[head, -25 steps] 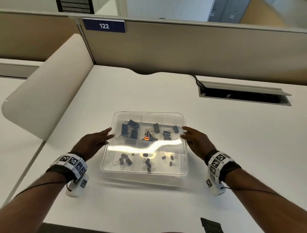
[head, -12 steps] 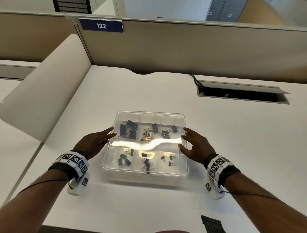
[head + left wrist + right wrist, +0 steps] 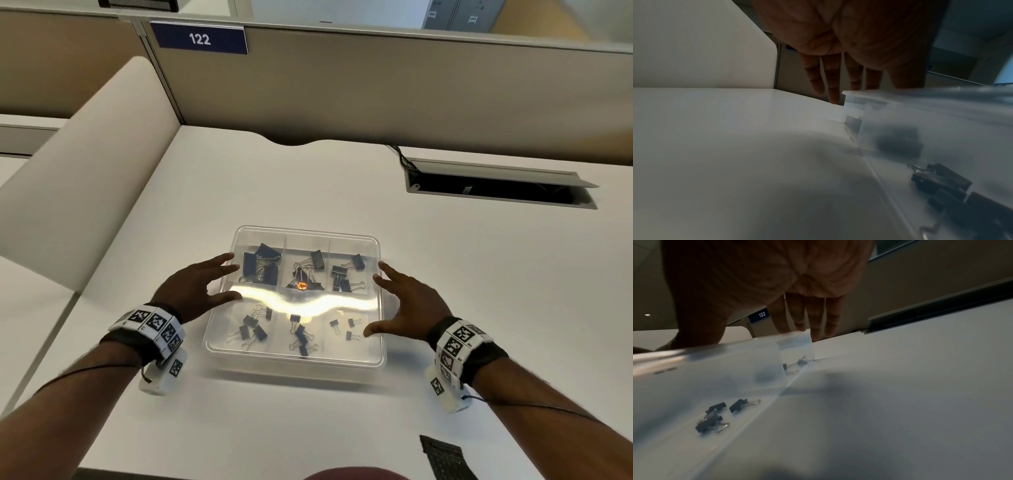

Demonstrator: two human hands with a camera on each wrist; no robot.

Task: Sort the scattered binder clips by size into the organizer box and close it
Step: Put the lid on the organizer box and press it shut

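The clear organizer box [image 3: 294, 356] sits mid-desk with its transparent lid lying on top. Through the lid I see large black binder clips [image 3: 262, 265] in the far left compartment, medium ones [image 3: 318, 260] beside them and small ones [image 3: 349, 330] at the near right. My left hand [image 3: 227, 277] is spread at the left rim, thumb lying on the lid. At the right rim my right hand [image 3: 383, 298] is spread too, thumb on the lid's near right part. In the wrist views the left hand's fingers [image 3: 834, 84] and the right hand's fingers [image 3: 813, 318] reach straight over the box wall [image 3: 920, 121].
An open cable hatch [image 3: 496, 188] is sunk into the desk at the far right. A dark flat object [image 3: 445, 459] lies at the near right desk edge. A curved divider [image 3: 92, 164] borders the left, and a partition with sign 122 [image 3: 199, 38] stands behind.
My right hand has drawn back along the right rim and spread its thumb toward the near corner. The left hand stays at the left rim, thumb now flatter on the lid.
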